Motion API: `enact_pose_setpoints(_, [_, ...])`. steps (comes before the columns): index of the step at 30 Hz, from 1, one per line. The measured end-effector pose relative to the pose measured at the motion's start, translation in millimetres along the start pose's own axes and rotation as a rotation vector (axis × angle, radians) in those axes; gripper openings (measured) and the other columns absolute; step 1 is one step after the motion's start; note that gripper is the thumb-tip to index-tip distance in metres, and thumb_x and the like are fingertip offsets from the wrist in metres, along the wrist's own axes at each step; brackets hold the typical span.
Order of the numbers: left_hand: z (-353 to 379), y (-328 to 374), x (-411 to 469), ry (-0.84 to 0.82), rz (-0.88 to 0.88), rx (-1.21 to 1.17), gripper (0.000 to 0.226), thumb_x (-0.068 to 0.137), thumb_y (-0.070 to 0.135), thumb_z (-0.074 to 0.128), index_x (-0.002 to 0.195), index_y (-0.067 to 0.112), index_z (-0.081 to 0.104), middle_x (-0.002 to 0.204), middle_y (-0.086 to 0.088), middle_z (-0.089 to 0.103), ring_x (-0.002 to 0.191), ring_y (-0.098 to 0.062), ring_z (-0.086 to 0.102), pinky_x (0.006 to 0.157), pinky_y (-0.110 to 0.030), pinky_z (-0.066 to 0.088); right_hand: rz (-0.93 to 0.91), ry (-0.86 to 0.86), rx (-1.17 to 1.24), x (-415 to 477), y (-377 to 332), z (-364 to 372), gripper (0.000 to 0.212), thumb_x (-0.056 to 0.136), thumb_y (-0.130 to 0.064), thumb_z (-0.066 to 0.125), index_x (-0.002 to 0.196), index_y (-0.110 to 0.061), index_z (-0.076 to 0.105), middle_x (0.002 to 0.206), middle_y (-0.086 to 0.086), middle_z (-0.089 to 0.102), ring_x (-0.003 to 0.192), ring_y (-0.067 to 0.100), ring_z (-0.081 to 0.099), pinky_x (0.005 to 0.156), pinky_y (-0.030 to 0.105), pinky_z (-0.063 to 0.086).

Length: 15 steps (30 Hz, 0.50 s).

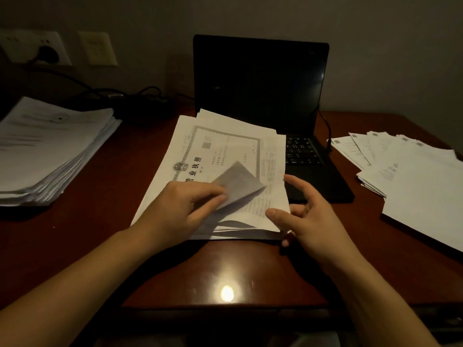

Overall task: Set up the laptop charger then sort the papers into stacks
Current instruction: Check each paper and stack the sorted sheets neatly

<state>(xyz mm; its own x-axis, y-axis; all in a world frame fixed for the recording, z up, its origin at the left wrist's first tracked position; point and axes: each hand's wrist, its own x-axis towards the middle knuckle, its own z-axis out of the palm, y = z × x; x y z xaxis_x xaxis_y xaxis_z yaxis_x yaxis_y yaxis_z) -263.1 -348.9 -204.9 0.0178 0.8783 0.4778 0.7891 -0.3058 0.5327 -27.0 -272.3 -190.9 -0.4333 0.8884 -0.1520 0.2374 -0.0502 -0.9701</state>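
Note:
A loose pile of printed papers (220,151) lies in the middle of the desk, overlapping the left part of an open black laptop (260,81). My left hand (180,204) pinches the near corner of the top sheets and lifts it, curled and blurred. My right hand (308,216) hovers at the pile's near right corner with fingers spread and holds nothing. A thick paper stack (50,149) sits at the left. Fanned sheets (411,171) lie at the right. A black charger cable (325,126) reaches the laptop's right side.
A wall socket (37,48) with a black plug sits at the back left, and tangled black cords (130,96) lie on the desk below it. The dark wooden desk (225,271) shows a lamp glare near its front edge.

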Motion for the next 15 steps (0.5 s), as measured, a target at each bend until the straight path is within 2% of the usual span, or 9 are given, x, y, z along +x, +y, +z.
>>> enact_pose_setpoints(1, [2, 2, 0, 0.033, 0.002, -0.009, 0.025, 0.095, 0.029, 0.059, 0.118, 0.032, 0.066, 0.110, 0.017, 0.062, 0.101, 0.012, 0.055, 0.074, -0.002, 0.047, 0.004, 0.010, 0.012, 0, 0, 0, 0.084, 0.084, -0.016, 0.078, 0.150, -0.038, 0.031, 0.092, -0.003, 0.078, 0.077, 0.019, 0.075, 0.052, 0.027, 0.056])
enact_pose_setpoints(3, [4, 3, 1, 0.048, 0.018, -0.013, 0.046, 0.098, 0.019, 0.060, 0.139, 0.038, 0.051, 0.129, 0.020, 0.054, 0.109, 0.023, 0.048, 0.085, 0.002, 0.042, 0.019, 0.040, 0.018, 2, -1, 1, 0.085, 0.082, -0.020, 0.080, 0.150, -0.038, 0.031, 0.093, 0.000, 0.079, 0.077, 0.020, 0.076, 0.052, 0.027, 0.055])
enact_pose_setpoints(4, [5, 3, 1, 0.033, 0.040, -0.002, 0.051, 0.099, 0.017, 0.057, 0.144, 0.038, 0.047, 0.135, 0.018, 0.054, 0.115, 0.023, 0.046, 0.090, 0.000, 0.042, 0.026, 0.055, 0.018, 3, -1, 2, 0.085, 0.081, -0.022, 0.081, 0.149, -0.037, 0.032, 0.093, 0.001, 0.079, 0.076, 0.020, 0.076, 0.051, 0.026, 0.055])
enact_pose_setpoints(5, [5, 1, 2, 0.009, 0.070, 0.009, 0.047, 0.100, 0.019, 0.054, 0.143, 0.037, 0.049, 0.135, 0.013, 0.058, 0.118, 0.017, 0.046, 0.091, -0.005, 0.046, 0.031, 0.066, 0.015, 4, -1, 2, 0.085, 0.080, -0.023, 0.081, 0.149, -0.036, 0.033, 0.093, 0.002, 0.079, 0.074, 0.020, 0.076, 0.051, 0.026, 0.054])
enact_pose_setpoints(7, [6, -1, 0, -0.068, 0.087, 0.007, 0.037, 0.097, 0.036, 0.053, 0.133, 0.032, 0.062, 0.124, 0.008, 0.063, 0.114, 0.003, 0.054, 0.084, -0.014, 0.053, 0.038, 0.079, -0.001, 5, -2, 4, 0.087, 0.077, -0.027, 0.083, 0.148, -0.034, 0.034, 0.095, 0.004, 0.078, 0.074, 0.022, 0.076, 0.052, 0.027, 0.055])
enact_pose_setpoints(10, [7, 0, -2, -0.111, 0.047, 0.023, 0.053, 0.087, 0.061, 0.057, 0.127, 0.029, 0.067, 0.114, 0.016, 0.063, 0.107, -0.002, 0.058, 0.081, -0.009, 0.050, 0.034, 0.099, -0.013, 6, -3, 6, 0.087, 0.076, -0.029, 0.084, 0.147, -0.032, 0.035, 0.092, 0.005, 0.077, 0.072, 0.029, 0.074, 0.051, 0.028, 0.055])
enact_pose_setpoints(13, [10, 0, 0, -0.073, 0.030, 0.041, 0.047, 0.088, 0.057, 0.054, 0.120, 0.028, 0.071, 0.109, 0.022, 0.061, 0.106, 0.000, 0.055, 0.080, 0.001, 0.044, 0.024, 0.110, -0.021, 4, -2, 7, 0.087, 0.076, -0.029, 0.084, 0.147, -0.034, 0.034, 0.088, 0.004, 0.078, 0.068, 0.027, 0.074, 0.049, 0.027, 0.055])
enact_pose_setpoints(15, [13, 2, 1, -0.057, 0.053, 0.077, 0.036, 0.092, 0.046, 0.053, 0.112, 0.025, 0.075, 0.101, 0.016, 0.069, 0.096, -0.001, 0.058, 0.075, -0.005, 0.047, 0.023, 0.096, -0.022, 5, -2, 7, 0.086, 0.078, -0.029, 0.083, 0.148, -0.035, 0.033, 0.083, -0.002, 0.078, 0.065, 0.025, 0.073, 0.049, 0.027, 0.056])
